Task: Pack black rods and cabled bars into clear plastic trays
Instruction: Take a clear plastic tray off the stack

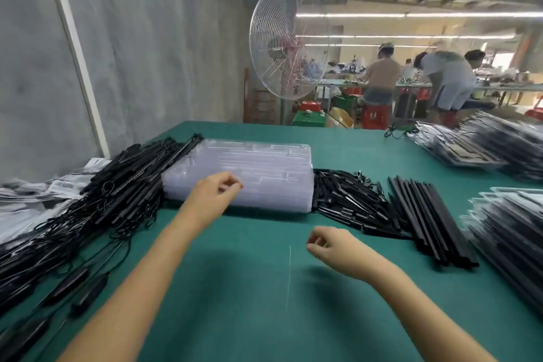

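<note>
The stack of clear, thin moulded plastic trays (pixel 264 167) sits in the middle of the frame on the green table mat (pixel 264 303), its long axis running across the picture from left to right. The left hand (pixel 216 189) is at the stack's near upper edge with fingers curled; whether it pinches the top tray's rim or only touches it I cannot tell. The right hand (pixel 332 247) hovers over bare mat at centre right, loosely curled and holding nothing. These trays look light, springy and slick, likely nested tightly, so the top one probably peels off best by the rim at a corner, with the stack steadied. The long straight black rods (pixel 426 214), right of centre, lie side by side, running from upper left to lower right; they look stiff and light, and are probably best taken near mid-length so they stay level. The black bars with thin trailing cables (pixel 102 200) are heaped at the left, mostly pointing from lower left to upper right; the bars seem rigid but the cables are limp and tangled, so I would grip the bar body and draw it out slowly. A heap of short black pieces (pixel 346 200) lies between the trays and the rods, and filled trays (pixel 505 232) are piled at the right edge.
</note>
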Motion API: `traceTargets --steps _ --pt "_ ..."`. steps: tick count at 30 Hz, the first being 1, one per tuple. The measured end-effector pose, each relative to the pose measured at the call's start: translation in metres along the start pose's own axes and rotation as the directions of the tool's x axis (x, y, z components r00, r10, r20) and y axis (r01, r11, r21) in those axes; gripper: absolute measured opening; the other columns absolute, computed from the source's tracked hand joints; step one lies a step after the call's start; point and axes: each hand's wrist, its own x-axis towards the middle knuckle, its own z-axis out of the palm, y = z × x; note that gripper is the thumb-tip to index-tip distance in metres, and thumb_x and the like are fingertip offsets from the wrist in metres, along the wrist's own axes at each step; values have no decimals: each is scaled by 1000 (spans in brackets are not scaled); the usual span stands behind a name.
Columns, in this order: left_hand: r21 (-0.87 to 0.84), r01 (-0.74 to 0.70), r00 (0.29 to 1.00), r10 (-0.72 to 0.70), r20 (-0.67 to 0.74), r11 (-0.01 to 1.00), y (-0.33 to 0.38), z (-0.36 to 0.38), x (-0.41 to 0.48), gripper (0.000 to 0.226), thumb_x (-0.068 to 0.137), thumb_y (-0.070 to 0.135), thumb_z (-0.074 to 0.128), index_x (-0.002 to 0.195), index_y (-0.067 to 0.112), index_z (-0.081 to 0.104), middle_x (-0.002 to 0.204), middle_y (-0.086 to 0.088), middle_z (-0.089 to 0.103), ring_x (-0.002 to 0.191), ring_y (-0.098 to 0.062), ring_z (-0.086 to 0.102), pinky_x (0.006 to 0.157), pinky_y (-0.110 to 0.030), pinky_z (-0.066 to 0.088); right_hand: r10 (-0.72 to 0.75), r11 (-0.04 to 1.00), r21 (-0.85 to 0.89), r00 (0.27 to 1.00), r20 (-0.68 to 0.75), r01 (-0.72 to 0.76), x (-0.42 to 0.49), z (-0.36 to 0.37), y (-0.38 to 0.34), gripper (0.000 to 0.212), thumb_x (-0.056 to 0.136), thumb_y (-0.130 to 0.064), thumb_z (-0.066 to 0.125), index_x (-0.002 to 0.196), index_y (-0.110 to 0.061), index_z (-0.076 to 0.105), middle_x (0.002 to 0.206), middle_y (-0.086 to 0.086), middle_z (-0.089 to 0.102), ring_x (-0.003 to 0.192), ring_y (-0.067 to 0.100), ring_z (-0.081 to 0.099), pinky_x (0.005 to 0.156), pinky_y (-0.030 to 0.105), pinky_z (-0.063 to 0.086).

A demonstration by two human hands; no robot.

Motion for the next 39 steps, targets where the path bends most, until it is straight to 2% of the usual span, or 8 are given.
traceTargets --steps 3,7,11,17,23,27,33,39 --pt "355 -55 996 78 -50 933 -15 25 44 24 95 22 54 115 14 64 123 -5 62 117 -23 53 101 -34 38 101 995 44 964 -248 -93 41 13 10 15 91 -18 48 97 -12 61 94 4 63 84 18 54 73 27 43" --pt "536 -64 998 64 19 842 -35 47 73 24 94 35 53 112 22 64 121 3 62 113 -19 53 93 -30 38 285 955 196 880 -379 -224 71 23 26 10 88 -24 47 83 -27 54 88 -6 64 84 19 57 68 28 40" --pt "508 -33 998 6 54 861 -40 40 93 13 89 39 61 91 29 68 96 10 59 95 -13 56 72 -27 38 334 930 293 844 -419 -222 86 24 33 13 88 -25 46 83 -25 58 82 -6 67 83 19 61 68 28 43" --pt "327 11 973 -86 215 945 -37 31 112 13 87 28 63 85 21 74 92 16 61 85 -3 57 78 -26 45 359 861 499 805 -472 -92 86 25 44 19 87 -10 48 71 -17 56 66 2 65 69 28 60 70 40 52" --pt "445 -76 976 -25 216 892 -35 36 114 19 94 30 54 89 21 70 93 6 56 89 -15 57 81 -34 49 23 992 99 646 -763 82 85 20 20 11 88 -5 55 94 -12 62 89 0 56 80 19 52 67 28 41" --pt "315 -15 1000 7 27 949 -27 36 113 17 94 25 54 89 18 69 92 2 57 91 -22 58 85 -37 48 -200 979 -195 538 -819 67 88 13 -11 25 71 8 67 95 4 67 93 19 64 83 38 58 70 44 52" --pt "495 -128 985 54 162 859 -23 33 113 14 98 25 46 97 17 57 110 -4 58 104 -25 50 90 -44 44 -191 928 -370 806 -561 -37 112 21 -24 40 96 -24 42 135 -17 42 133 -1 51 126 20 41 107 40 20" --pt "672 -264 953 80 292 692 -31 39 103 20 93 34 56 105 19 51 113 -4 53 105 -25 48 86 -39 40 -107 929 -352 831 -545 -111 119 18 -27 30 100 -24 34 124 -19 52 126 1 57 119 24 45 100 37 23"
